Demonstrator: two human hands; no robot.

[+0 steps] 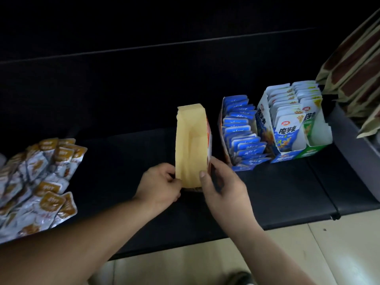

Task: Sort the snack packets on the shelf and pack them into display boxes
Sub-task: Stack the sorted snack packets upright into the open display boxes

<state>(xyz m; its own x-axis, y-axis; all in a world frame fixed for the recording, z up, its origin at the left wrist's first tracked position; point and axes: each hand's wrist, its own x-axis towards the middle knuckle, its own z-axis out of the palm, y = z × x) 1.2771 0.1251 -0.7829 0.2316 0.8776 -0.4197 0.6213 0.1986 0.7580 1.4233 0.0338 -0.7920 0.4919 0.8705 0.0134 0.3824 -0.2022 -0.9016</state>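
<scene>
Head view. The empty display box [191, 145] stands open-topped on the shelf [287, 192], near the middle of its front edge. Its long axis runs from the front edge toward the back of the shelf.

Both hands hold the near end of the box. The left hand [162, 182] pinches the near left wall with curled fingers. The right hand [222, 186] grips the near right wall, thumb over the rim and fingers on the outer face.

The loose brown packets [37, 182] lie in a heap at the left end of the shelf, well apart from the box and on the left hand's side. The left hand is the nearer one for a pick — the judgement is that filling comes next. The shelf between heap and box shows nothing in the way.

Just beside the box on its right stands the blue-packet box [238, 136], filled in a row. Beyond it is the blue-and-green double box [294, 124], also stocked. Any shift of the empty box to the right would meet the blue-packet box at once.

At the right end, brown paper bags [353, 68] lean over a grey bin [353, 140]. Pale floor [308, 254] shows below the front edge.
</scene>
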